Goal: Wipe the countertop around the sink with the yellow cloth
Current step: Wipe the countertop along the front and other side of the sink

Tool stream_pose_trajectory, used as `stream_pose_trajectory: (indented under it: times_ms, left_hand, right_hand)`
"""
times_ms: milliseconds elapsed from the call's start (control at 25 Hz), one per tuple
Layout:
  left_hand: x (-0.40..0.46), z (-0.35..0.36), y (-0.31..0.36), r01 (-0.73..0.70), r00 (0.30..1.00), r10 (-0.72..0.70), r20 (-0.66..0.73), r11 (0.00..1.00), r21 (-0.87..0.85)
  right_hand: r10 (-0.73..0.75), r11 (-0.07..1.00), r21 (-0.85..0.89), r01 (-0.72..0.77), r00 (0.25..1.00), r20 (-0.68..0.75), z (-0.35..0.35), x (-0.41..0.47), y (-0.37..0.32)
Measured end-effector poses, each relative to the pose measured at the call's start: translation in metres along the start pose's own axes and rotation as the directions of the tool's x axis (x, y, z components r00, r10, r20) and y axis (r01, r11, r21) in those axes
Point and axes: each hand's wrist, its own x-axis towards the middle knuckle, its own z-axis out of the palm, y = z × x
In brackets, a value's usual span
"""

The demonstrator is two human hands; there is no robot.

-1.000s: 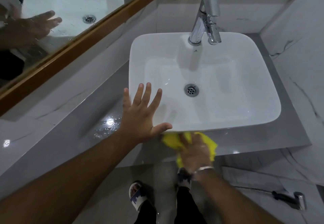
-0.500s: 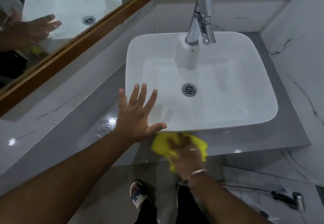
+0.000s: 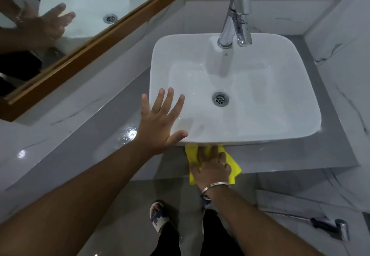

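Right hand (image 3: 212,169) presses the yellow cloth (image 3: 232,165) flat beneath its fingers on the countertop (image 3: 280,155). Left hand (image 3: 160,127), fingers spread wide, fingertips over the sink (image 3: 250,127) rim.

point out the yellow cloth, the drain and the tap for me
yellow cloth (image 3: 233,167), head view: right-hand flap, beside the right hand
drain (image 3: 220,99), head view: middle of the metal grate
tap (image 3: 230,25), head view: mid-height on the chrome body
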Motion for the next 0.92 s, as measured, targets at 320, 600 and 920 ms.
stream_pose_trajectory:
  times_ms: [320, 600, 920]
  left_hand:
    - [-0.135, 0.041, -0.038, 0.303, 0.927, -0.297, 0.228, 0.953, 0.010]
    - [-0.108, 0.075, 0.078, -0.074, 0.962, 0.123, 0.245, 0.977, -0.200]
    - [-0.061, 0.089, 0.100, 0.107, 0.985, -0.033, 0.170, 0.889, -0.446]
  right_hand:
    - [-0.520, 0.813, -0.052, 0.580, 0.681, -0.515, -0.094, -0.037, -0.023]
    - [-0.602, 0.791, -0.322, 0.519, 0.755, -0.260, -0.095, 0.028, -0.091]
    - [-0.703, 0.694, -0.420, 0.584, 0.676, -0.223, -0.095, 0.041, -0.089]
